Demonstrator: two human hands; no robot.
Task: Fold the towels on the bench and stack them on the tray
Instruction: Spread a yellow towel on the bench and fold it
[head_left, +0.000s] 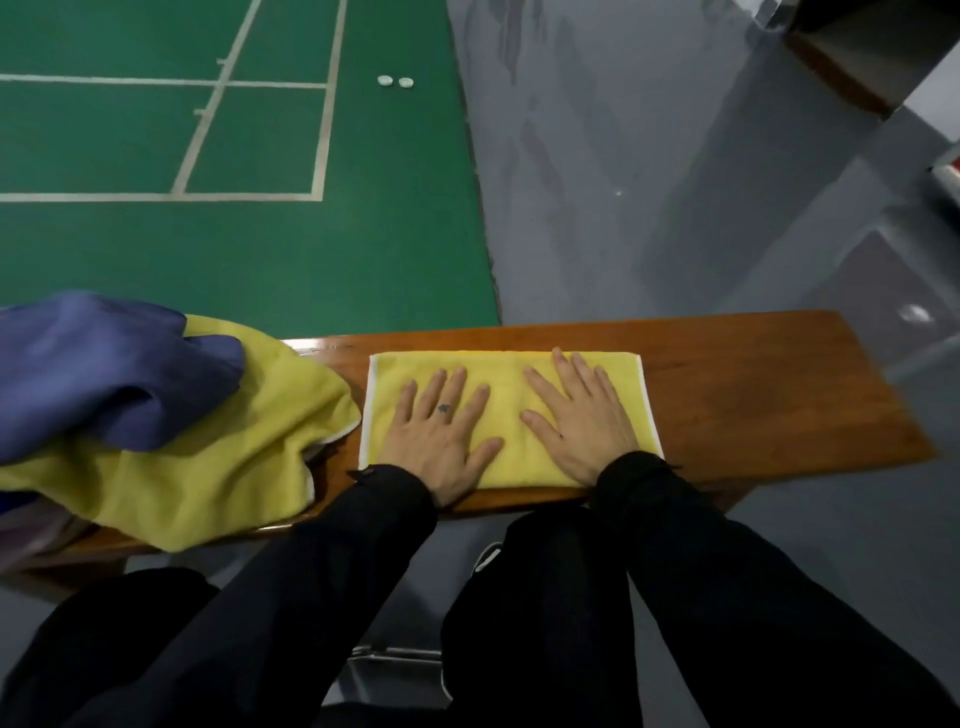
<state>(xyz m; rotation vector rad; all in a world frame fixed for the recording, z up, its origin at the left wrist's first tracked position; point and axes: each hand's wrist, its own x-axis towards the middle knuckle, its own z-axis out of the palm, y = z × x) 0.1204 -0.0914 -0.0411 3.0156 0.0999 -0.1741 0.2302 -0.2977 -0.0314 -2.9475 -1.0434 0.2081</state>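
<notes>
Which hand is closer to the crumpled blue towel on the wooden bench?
Left. The left hand presses flat on the folded yellow towel, on the half nearer the crumpled blue towel. The right hand presses the towel's other half, farther away.

The person wears long black sleeves (322, 561) of a smooth fabric that reach to both wrists, ending in plain close cuffs. The left hand (441, 431) bears a small dark mark on the ring finger; the right hand (576, 421) is bare. Dark black trousers (545, 623) cover the legs below.
</notes>
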